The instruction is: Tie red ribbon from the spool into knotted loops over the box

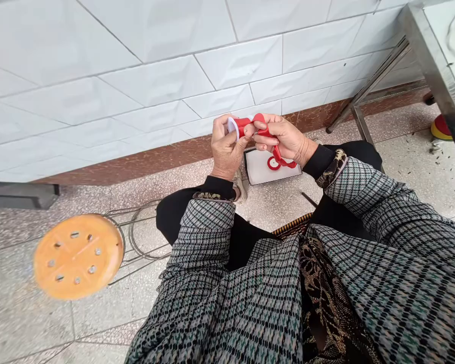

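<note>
My left hand (225, 149) is closed round a white spool (232, 127) with red ribbon wound on it; the spool's pale round end faces left. Just beside it, my right hand (284, 135) pinches the red ribbon (264, 131) between thumb and fingers. A loose twisted length of ribbon hangs below the right hand. The two hands nearly touch, held up above my lap. On the floor beneath them lies a white tray with a dark edge (258, 174), and a red ring (273, 163) lies on it.
An orange round stool (79, 255) with wire legs lies to the left. A metal-framed table (436, 55) stands at the right, with a red and yellow object (442, 127) under it. A white tiled wall (167, 91) rises ahead. Wicker weave (293, 226) shows beneath me.
</note>
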Available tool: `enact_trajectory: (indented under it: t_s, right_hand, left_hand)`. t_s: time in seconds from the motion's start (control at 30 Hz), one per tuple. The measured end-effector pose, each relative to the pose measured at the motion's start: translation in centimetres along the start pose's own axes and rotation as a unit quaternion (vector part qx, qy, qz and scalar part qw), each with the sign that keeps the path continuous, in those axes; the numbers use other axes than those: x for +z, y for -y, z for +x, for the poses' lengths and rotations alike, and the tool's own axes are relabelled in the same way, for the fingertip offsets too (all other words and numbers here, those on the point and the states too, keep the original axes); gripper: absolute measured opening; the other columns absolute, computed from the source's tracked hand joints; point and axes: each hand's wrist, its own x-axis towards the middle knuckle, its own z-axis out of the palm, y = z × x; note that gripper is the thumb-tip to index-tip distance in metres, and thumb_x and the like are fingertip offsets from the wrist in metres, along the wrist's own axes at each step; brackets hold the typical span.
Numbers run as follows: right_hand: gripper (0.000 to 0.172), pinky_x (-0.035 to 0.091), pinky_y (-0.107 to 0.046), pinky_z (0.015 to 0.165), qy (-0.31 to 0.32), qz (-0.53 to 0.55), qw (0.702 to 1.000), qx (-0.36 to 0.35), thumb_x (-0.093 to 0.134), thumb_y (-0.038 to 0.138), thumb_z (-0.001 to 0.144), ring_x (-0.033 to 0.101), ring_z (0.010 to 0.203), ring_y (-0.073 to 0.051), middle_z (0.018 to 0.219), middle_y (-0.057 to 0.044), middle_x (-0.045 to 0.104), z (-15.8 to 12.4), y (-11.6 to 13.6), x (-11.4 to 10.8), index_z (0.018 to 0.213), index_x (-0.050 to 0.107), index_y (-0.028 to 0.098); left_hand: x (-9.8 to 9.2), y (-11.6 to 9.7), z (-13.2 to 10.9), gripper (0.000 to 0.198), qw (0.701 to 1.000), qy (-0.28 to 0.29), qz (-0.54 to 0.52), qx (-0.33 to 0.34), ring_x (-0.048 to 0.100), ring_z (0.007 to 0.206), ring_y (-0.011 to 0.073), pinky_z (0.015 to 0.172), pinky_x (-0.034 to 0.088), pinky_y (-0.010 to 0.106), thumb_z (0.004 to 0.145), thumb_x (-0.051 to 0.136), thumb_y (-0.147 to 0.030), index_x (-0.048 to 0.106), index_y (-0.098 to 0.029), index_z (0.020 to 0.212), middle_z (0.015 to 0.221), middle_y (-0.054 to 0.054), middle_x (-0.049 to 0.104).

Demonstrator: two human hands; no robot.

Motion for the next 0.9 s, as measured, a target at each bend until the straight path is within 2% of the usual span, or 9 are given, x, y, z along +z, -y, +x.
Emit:
enact_trajectory:
  t_s: [0.17, 0.4, 0.57, 0.7, 0.9]
  right_hand:
    - [0.027, 0.045, -0.016, 0.051, -0.010, 0.018, 0.999, 0.027, 0.057, 0.006, 0.096, 0.015, 0.043, -0.002, 0.081, 0.003, 0.074, -0.1, 0.0, -0.1, 0.078, 0.044, 0.020]
    - [0.025, 0.046, -0.015, 0.049, -0.031, 0.074, 0.996, 0.045, 0.055, 0.007, 0.099, 0.016, 0.042, -0.001, 0.086, 0.003, 0.075, -0.3, 0.2, 0.0, 0.080, 0.045, 0.020]
    - [0.019, 0.049, -0.014, 0.051, -0.042, 0.123, 0.989, 0.069, 0.051, 0.011, 0.102, 0.020, 0.042, -0.001, 0.088, 0.002, 0.073, -0.3, 0.6, -0.1, 0.086, 0.046, 0.020]
    - [0.016, 0.051, -0.014, 0.052, -0.041, 0.147, 0.984, 0.090, 0.046, 0.007, 0.100, 0.023, 0.041, 0.000, 0.083, 0.004, 0.068, 0.0, 1.4, -0.7, 0.090, 0.048, 0.019]
    - [0.019, 0.049, -0.012, 0.052, -0.139, 0.131, 0.974, 0.125, 0.038, 0.005, 0.098, 0.021, 0.040, 0.001, 0.079, 0.003, 0.064, 0.2, 2.7, -2.0, 0.090, 0.052, 0.015]
  left_hand:
    - [-0.2, 0.1, 0.3, 0.053, 0.999, 0.010, 0.011, -0.050, 0.059, 0.127, 0.0340, 0.109, 0.050, 0.053, 0.078, 0.075, -0.076, 0.073, -0.024, 0.086, 0.118, 0.011, 0.062]
    - [-0.3, -0.5, 0.6, 0.053, 0.997, 0.030, 0.011, -0.069, 0.057, 0.131, 0.0364, 0.109, 0.049, 0.055, 0.078, 0.076, -0.075, 0.069, -0.023, 0.087, 0.122, 0.014, 0.062]
    - [-0.3, 0.5, 0.4, 0.050, 0.997, 0.039, 0.060, -0.005, 0.063, 0.117, 0.0311, 0.103, 0.053, 0.053, 0.083, 0.072, -0.073, 0.065, -0.023, 0.081, 0.119, 0.013, 0.063]
    - [-0.5, 1.1, 0.1, 0.047, 0.991, 0.080, 0.093, 0.048, 0.065, 0.112, 0.0300, 0.101, 0.055, 0.056, 0.090, 0.068, -0.066, 0.063, -0.022, 0.076, 0.116, 0.011, 0.062]
    - [-1.5, 0.6, -0.2, 0.036, 0.980, 0.156, 0.113, 0.058, 0.063, 0.114, 0.0280, 0.103, 0.055, 0.050, 0.093, 0.068, -0.056, 0.064, -0.022, 0.082, 0.117, 0.010, 0.065]
